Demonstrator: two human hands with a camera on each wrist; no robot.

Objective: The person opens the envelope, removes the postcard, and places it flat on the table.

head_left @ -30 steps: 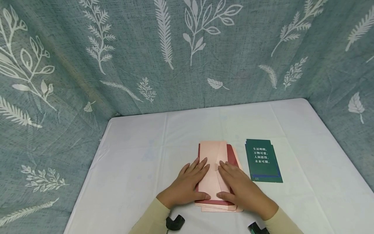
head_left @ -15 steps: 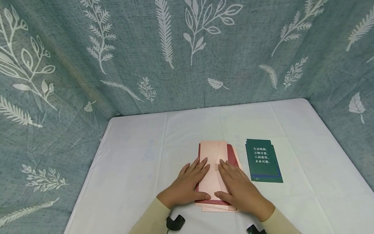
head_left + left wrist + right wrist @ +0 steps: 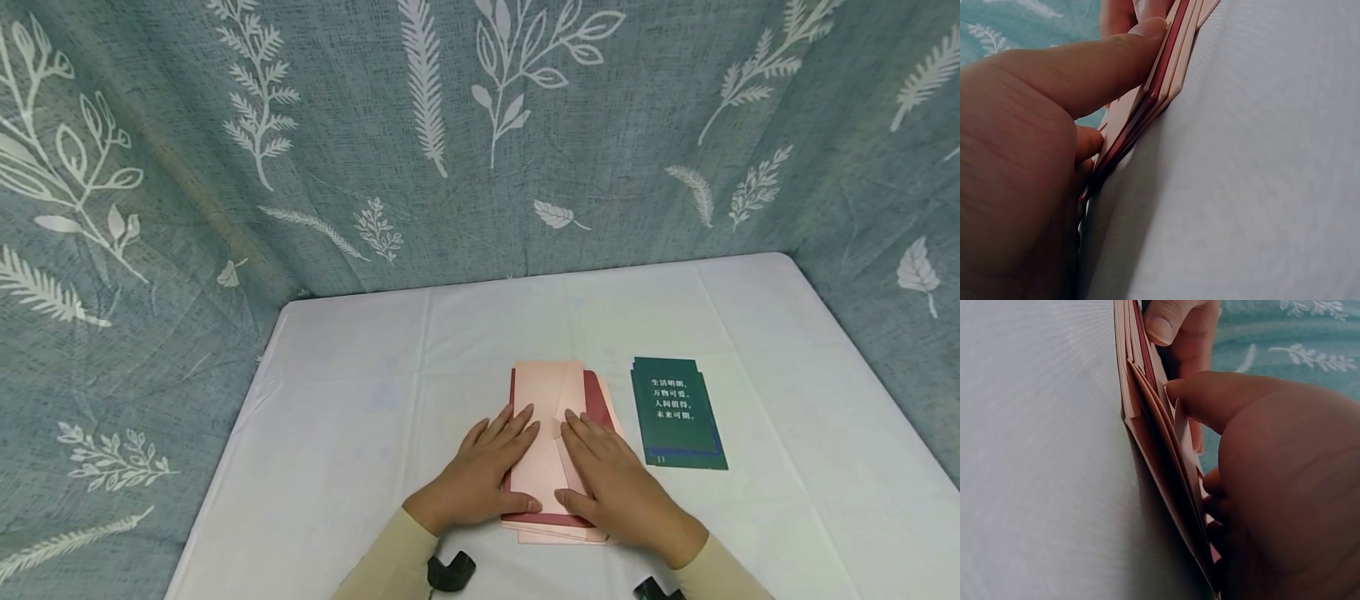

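Note:
A pale pink envelope (image 3: 545,385) lies uppermost on a loose stack of pink and red envelopes; part of a dark red envelope (image 3: 598,404) shows beneath it on the right. My left hand (image 3: 480,479) rests along the stack's left side, fingers extended and thumb at the near end. Opposite it, my right hand (image 3: 622,492) lies with straight fingers over the flap seam, covering the lower right corner. In the left wrist view the layered edges (image 3: 1169,69) of the stack show below the thumb. The right wrist view shows envelope edges (image 3: 1163,425) slightly spread apart.
Dark green cards (image 3: 675,425) with white printed characters lie in a small pile right of the envelopes. White cloth covers the table (image 3: 337,400). A teal curtain (image 3: 465,208) with leaf prints hangs behind it. Black wrist devices (image 3: 452,572) show near the sleeves.
My right hand has shifted slightly left over the envelopes since a second ago, covering more of their lower right corner. The left hand and the green cards have stayed put.

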